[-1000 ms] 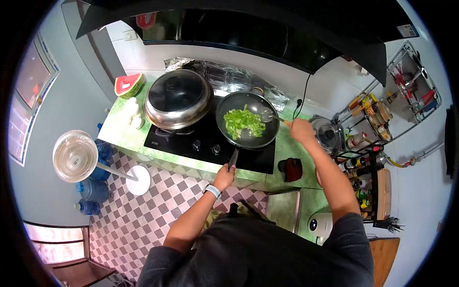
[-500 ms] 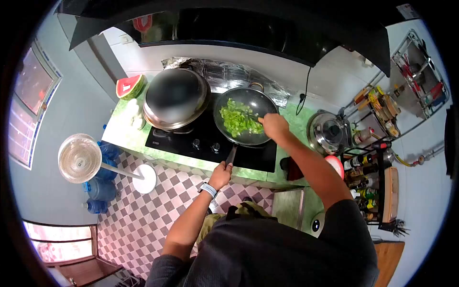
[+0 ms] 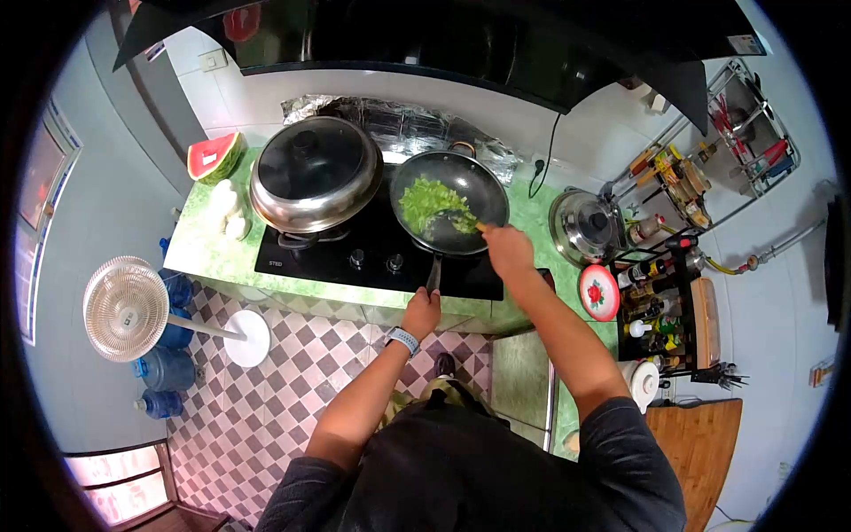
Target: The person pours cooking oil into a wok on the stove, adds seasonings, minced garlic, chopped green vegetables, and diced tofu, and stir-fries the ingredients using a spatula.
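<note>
A dark wok [image 3: 486,188] sits on the right side of the black cooktop [image 3: 372,277], with chopped green vegetables [image 3: 427,202] on its left and lower inside. My left hand [image 3: 423,312], a watch on its wrist, is closed around the wok's long handle [image 3: 434,273]. Over the lower right rim, my right hand [image 3: 510,251] grips a spatula [image 3: 481,227] by its yellowish handle. Its blade reaches into the vegetables and is hard to make out. On the left of the cooktop stands a large steel pan [image 3: 359,206] under a domed dark lid [image 3: 310,160].
Left on the green counter are a cut watermelon [image 3: 214,158] and pale vegetables [image 3: 226,211]. To the right stand a lidded steel pot [image 3: 585,226], a red-rimmed plate [image 3: 599,293] and a bottle rack [image 3: 660,310]. A fan [image 3: 127,310] stands on the floor; a range hood [image 3: 443,49] hangs above.
The view has shifted, so more of the counter's right side shows. The vegetables in the wok have been pushed about, with some now trailing toward the spatula. Both hands keep their grips.
</note>
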